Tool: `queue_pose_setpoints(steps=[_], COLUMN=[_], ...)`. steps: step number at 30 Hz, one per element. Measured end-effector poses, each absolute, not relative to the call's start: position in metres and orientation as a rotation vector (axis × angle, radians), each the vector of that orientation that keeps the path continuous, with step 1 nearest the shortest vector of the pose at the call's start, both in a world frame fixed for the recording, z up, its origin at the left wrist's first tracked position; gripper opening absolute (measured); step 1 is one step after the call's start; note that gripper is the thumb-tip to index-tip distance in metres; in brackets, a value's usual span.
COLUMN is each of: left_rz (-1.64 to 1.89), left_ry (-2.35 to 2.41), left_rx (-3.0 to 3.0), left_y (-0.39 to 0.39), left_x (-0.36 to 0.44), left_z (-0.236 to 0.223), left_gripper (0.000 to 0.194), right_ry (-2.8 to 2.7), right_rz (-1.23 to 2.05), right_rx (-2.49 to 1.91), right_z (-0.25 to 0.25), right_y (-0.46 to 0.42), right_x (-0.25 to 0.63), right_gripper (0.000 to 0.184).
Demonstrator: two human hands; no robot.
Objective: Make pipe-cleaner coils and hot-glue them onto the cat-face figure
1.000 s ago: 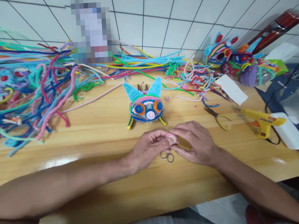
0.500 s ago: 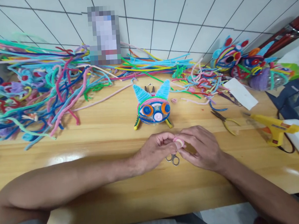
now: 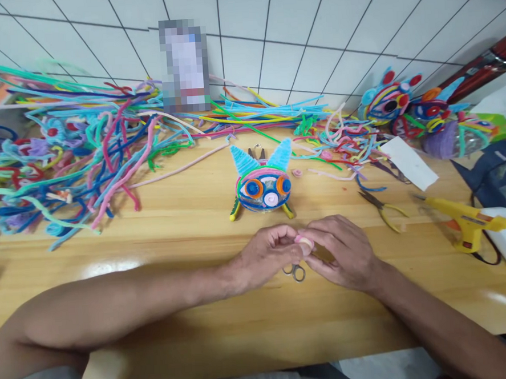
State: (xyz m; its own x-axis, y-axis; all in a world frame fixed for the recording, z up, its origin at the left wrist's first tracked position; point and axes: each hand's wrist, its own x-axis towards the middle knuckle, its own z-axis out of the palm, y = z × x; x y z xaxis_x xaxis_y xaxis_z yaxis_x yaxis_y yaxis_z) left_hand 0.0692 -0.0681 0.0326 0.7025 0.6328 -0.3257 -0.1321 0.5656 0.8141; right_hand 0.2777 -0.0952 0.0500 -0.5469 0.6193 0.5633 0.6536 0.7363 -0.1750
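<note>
My left hand (image 3: 269,256) and my right hand (image 3: 342,252) meet over the wooden table (image 3: 186,216), and both pinch a small pink coil of pipe cleaner (image 3: 304,242) between their fingertips. Small scissors (image 3: 296,271) lie on the table just under the fingers; only their ring handles show. Right behind my hands stands a pipe-cleaner animal figure (image 3: 262,183) with light blue ears, orange and blue eyes and a pink spiral nose.
A big heap of coloured pipe cleaners (image 3: 83,148) covers the table's left and back. Further finished figures (image 3: 415,114) sit at the back right. Yellow-handled pliers (image 3: 382,205), a yellow glue gun (image 3: 469,221) and a white paper slip (image 3: 409,156) lie to the right.
Both hands keep pinching the pink coil and turn it slightly. The view has shifted a little, so everything sits further right and lower in the picture.
</note>
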Motion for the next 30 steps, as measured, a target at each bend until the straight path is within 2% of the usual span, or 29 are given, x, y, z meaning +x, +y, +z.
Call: queue_pose_setpoints(steps=[7,30], left_rz=[0.487,0.506], left_ry=[0.678,0.678], left_rx=[0.871,0.882], left_y=[-0.0674,-0.0687], left_x=[0.0698,0.0689], left_z=[0.0342,0.0334], left_gripper=[0.062,0.063], right_ry=[-2.329,-2.328], right_rz=[-0.091,-0.08], right_rx=[-0.935,-0.95], right_z=[0.0495,0.0482], right_y=[-0.095,-0.095], right_x=[0.2776,0.2807], right_gripper=[0.025,0.032])
